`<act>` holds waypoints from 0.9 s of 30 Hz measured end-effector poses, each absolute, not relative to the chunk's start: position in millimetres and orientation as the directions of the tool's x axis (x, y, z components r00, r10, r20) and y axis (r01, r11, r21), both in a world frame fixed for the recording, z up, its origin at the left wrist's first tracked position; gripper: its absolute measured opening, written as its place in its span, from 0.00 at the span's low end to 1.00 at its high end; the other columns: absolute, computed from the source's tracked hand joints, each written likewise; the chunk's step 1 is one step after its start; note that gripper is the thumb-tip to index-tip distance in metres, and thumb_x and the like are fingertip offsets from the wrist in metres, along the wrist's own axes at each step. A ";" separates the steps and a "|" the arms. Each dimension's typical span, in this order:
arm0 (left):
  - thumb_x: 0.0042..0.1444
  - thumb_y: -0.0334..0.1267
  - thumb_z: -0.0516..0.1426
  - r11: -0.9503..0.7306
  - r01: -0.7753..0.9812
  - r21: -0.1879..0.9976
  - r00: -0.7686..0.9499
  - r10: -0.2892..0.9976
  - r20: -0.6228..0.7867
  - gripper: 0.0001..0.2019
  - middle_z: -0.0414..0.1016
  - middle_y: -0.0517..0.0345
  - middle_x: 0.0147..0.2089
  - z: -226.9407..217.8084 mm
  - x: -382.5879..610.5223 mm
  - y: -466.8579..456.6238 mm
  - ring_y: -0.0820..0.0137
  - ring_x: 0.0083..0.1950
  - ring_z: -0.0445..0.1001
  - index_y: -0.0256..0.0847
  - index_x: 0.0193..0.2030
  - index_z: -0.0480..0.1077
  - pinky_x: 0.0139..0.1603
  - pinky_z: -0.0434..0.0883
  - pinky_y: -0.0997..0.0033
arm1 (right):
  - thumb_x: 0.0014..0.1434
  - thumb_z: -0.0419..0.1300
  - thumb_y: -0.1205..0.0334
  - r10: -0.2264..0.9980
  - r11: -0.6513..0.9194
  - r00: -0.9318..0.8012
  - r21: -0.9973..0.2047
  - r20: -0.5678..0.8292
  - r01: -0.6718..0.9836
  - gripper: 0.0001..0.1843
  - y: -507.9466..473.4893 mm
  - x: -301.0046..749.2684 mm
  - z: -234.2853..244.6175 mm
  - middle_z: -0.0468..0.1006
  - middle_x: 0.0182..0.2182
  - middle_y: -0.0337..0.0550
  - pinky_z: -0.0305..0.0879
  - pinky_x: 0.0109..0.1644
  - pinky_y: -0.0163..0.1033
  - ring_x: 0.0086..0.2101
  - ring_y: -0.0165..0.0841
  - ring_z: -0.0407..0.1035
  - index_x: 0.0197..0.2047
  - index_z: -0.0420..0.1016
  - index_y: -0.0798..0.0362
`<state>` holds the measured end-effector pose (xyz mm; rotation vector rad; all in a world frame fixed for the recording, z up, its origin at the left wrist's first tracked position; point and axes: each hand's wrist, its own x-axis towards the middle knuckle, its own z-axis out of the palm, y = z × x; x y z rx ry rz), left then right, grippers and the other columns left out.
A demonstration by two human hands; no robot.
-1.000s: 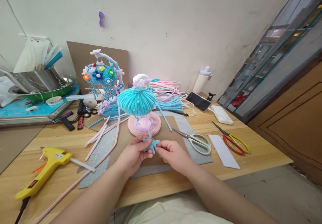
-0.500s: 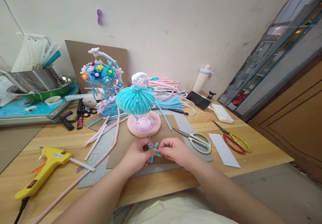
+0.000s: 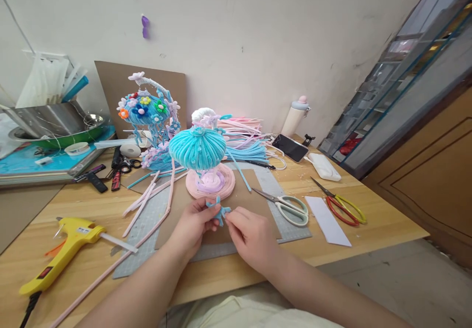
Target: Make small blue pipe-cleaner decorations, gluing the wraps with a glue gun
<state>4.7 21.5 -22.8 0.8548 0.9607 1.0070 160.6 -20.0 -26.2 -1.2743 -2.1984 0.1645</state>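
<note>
A small light-blue pipe-cleaner flower (image 3: pixel 222 213) with several looped petals is held above a brown cardboard sheet (image 3: pixel 173 232). My left hand (image 3: pixel 193 224) pinches it from the left, thumb on top. From the right, my right hand (image 3: pixel 252 237) closes its thumb and forefinger on the flower's right petal. Just beyond the hands stands a pink and lilac coiled base (image 3: pixel 229 183), with a turquoise pipe-cleaner dome (image 3: pixel 197 148) above it. The fingertips of my right hand are partly hidden.
A yellow glue gun (image 3: pixel 61 252) lies at left beside a long pink pipe cleaner (image 3: pixel 92 284). White-handled scissors (image 3: pixel 293 211), red-and-yellow scissors (image 3: pixel 342 210) and a white strip (image 3: pixel 328 222) lie at right. Behind are a flower-covered jellyfish model (image 3: pixel 145 109), blue pipe cleaners (image 3: pixel 249 151) and a phone (image 3: pixel 290 147).
Both hands and the blue flower have shifted slightly. The flower has turned and tilted, and my right hand has rolled so that its back shows more.
</note>
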 end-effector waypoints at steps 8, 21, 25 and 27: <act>0.44 0.33 0.66 0.451 -0.419 0.788 0.393 0.872 -0.291 0.09 0.73 0.62 0.28 -19.0 0.1 18.6 0.79 0.27 0.71 0.37 0.31 0.72 0.28 0.70 0.82 | 0.63 0.50 0.69 0.823 0.563 -0.258 -0.663 0.507 0.494 0.11 -10.0 163.7 -28.8 0.73 0.30 0.43 0.62 0.36 0.34 0.32 0.31 0.67 0.38 0.74 0.52; 0.39 0.33 0.69 0.445 -0.400 0.801 0.399 0.872 -0.285 0.13 0.72 0.63 0.23 -19.3 1.6 17.2 0.80 0.22 0.68 0.36 0.32 0.73 0.24 0.71 0.83 | 0.59 0.54 0.69 0.885 0.464 -0.199 -0.768 0.420 0.441 0.09 -10.0 167.0 -26.6 0.73 0.28 0.41 0.61 0.34 0.33 0.30 0.31 0.67 0.35 0.76 0.53; 0.39 0.35 0.68 0.389 -0.392 0.834 0.340 0.903 -0.262 0.13 0.73 0.62 0.26 -19.1 2.7 17.1 0.80 0.23 0.69 0.36 0.31 0.71 0.27 0.72 0.82 | 0.58 0.56 0.67 0.918 0.387 -0.151 -0.741 0.367 0.549 0.08 -14.7 162.0 -29.0 0.71 0.23 0.39 0.58 0.30 0.32 0.26 0.29 0.65 0.29 0.73 0.55; 0.40 0.37 0.68 0.338 -0.366 0.867 0.296 0.926 -0.236 0.13 0.73 0.62 0.25 -18.4 4.3 16.4 0.79 0.24 0.71 0.36 0.31 0.70 0.27 0.73 0.80 | 0.59 0.54 0.68 0.899 0.419 -0.185 -0.661 0.396 0.622 0.08 -18.0 160.4 -29.5 0.71 0.24 0.39 0.57 0.30 0.32 0.26 0.29 0.65 0.30 0.72 0.54</act>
